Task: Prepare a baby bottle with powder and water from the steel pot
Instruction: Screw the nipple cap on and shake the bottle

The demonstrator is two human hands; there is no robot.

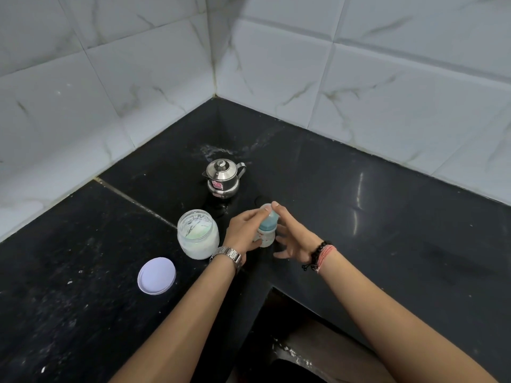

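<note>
Home kitchen corner: black stone counter (359, 205), marble-look wall tiles (387, 87) (steel pot (223, 179) there)

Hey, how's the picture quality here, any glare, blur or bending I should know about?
Head view: wide-angle bending curves the tile lines toward the edges; bright glare streaks sit on the black counter right of the bottle; the pot shows small highlights; the hands and bottle look slightly soft, while the jar and lid read clearly; lighting is even, shadows faint.
</note>
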